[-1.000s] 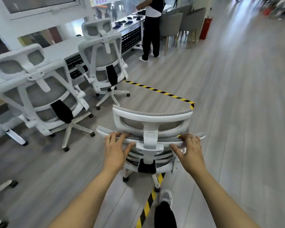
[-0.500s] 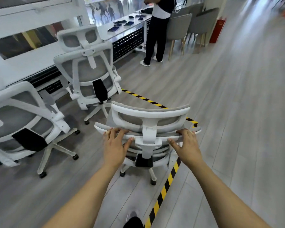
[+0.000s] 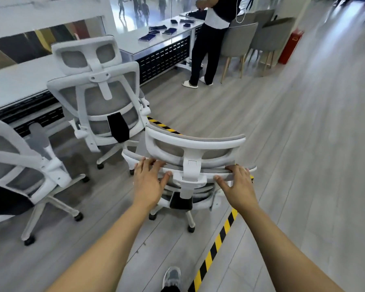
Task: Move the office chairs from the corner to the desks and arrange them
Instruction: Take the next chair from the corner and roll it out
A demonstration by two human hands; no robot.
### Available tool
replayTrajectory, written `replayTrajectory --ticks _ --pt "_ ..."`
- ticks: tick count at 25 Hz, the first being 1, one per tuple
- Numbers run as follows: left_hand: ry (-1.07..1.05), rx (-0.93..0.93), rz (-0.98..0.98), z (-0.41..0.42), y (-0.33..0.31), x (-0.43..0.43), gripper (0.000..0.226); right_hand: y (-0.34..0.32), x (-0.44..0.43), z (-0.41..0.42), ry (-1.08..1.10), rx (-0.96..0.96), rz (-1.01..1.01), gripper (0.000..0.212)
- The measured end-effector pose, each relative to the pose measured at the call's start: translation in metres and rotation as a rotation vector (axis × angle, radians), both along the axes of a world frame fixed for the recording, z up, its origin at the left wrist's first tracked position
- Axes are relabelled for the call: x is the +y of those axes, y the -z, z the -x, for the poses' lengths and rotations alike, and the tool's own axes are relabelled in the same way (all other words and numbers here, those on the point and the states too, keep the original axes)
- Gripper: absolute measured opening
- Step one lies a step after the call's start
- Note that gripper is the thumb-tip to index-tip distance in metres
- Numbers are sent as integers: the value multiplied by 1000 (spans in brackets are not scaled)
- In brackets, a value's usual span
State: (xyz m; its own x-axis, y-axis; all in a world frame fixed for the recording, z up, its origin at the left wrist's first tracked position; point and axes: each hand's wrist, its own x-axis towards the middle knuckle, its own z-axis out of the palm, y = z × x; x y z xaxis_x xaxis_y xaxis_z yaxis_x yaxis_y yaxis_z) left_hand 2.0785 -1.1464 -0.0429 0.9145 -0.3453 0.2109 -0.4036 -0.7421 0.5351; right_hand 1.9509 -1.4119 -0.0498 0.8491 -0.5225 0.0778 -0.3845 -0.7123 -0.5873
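Observation:
A white office chair (image 3: 195, 147) with grey mesh stands right in front of me on its castors, its back toward me. My left hand (image 3: 149, 179) grips the top edge of its backrest left of the headrest post, fingers curled over the rim. My right hand (image 3: 237, 183) grips the same edge on the right. Two more white mesh chairs stand at the long white desk (image 3: 19, 85): one (image 3: 99, 95) just left of mine, another (image 3: 11, 169) at the left border.
A person (image 3: 211, 39) stands at the far end of the desk, where dark items lie. Grey dining chairs (image 3: 240, 39) and a red box (image 3: 289, 47) sit beyond. Yellow-black floor tape (image 3: 217, 241) runs under my chair. Open wood floor spreads to the right.
The chair and I have rolled forward along the desk; the two parked chairs have slid left and nearer in view. Both hands keep the same grip on the backrest.

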Motion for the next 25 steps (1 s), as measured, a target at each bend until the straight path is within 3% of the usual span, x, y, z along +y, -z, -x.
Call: replayTrajectory --ticks 3,7,12,19,25 --pt "-13 29 -94 -13 -7 -19 40 -8 -13 -17 -22 20 -7 58" --pt "-48 31 -186 2 -12 -27 48 -9 -24 -15 -93 -8 99 47" --pt "-126 77 -145 65 -30 -34 40 -28 -30 -6 -211 -74 63 27" --pt "-455 -47 -162 219 -68 -23 24 -69 28 36 -720 -278 -26 28" --pt "-832 -142 -192 358 -101 49 28 -102 149 107 -1195 -336 -42 33"
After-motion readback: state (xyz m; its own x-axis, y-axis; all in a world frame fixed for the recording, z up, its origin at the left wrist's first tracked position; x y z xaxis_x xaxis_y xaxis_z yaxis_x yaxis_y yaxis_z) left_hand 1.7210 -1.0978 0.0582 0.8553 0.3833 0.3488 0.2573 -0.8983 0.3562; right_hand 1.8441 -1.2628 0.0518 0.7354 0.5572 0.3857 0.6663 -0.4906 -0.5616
